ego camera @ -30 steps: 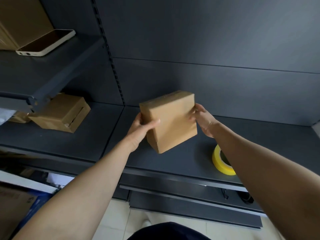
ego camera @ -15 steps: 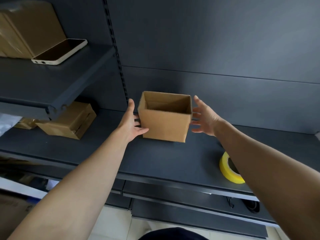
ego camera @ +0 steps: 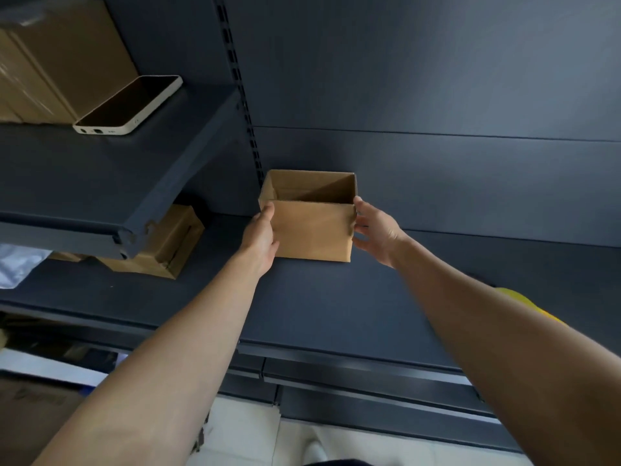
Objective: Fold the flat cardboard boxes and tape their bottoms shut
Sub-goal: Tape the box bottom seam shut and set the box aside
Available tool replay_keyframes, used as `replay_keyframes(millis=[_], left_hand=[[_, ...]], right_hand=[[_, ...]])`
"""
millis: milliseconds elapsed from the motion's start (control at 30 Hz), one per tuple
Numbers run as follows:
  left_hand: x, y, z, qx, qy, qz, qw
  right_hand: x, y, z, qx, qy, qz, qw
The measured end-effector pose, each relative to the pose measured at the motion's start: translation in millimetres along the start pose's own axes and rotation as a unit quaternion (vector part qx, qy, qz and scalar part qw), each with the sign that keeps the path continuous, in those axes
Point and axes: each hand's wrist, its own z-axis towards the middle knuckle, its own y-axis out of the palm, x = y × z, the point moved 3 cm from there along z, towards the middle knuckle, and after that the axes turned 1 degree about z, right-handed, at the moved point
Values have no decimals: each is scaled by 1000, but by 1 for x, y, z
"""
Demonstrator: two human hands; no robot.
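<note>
Item: cardboard box (ego camera: pixel 311 230), 1 pc. Upright, top open, empty inside. Stands on dark shelf (ego camera: pixel 319 304), near back panel, btwn both hands.
L hand (ego camera: pixel 258 237): flat vs. box's left wall, thumb at front-left top corner; fingers relaxed, not curled round it.
R hand (ego camera: pixel 376 230): fingers spread wide, tips touching box's right front edge.
Yellow tape roll (ego camera: pixel 524 302): same shelf, well apart to right, mostly hidden by R forearm.
Misc: phone (ego camera: pixel 129 104) on upper shelf (ego camera: pixel 84 183); second box (ego camera: pixel 171 243) under it.
</note>
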Motion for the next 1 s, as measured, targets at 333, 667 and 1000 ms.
replay_keyframes(millis=[333,667,1000], left_hand=[[-9,-13,-13,125,86,173,973],[-6,15,-137,87,316,470,820],[-18,-8,-269,172,422,624,635]], right_hand=[[-8,-4,-22,209,-129,-252,936],[-26,30,-108,51,-267,-711,648],[-22,82,-211,-29,-383,-769,511]])
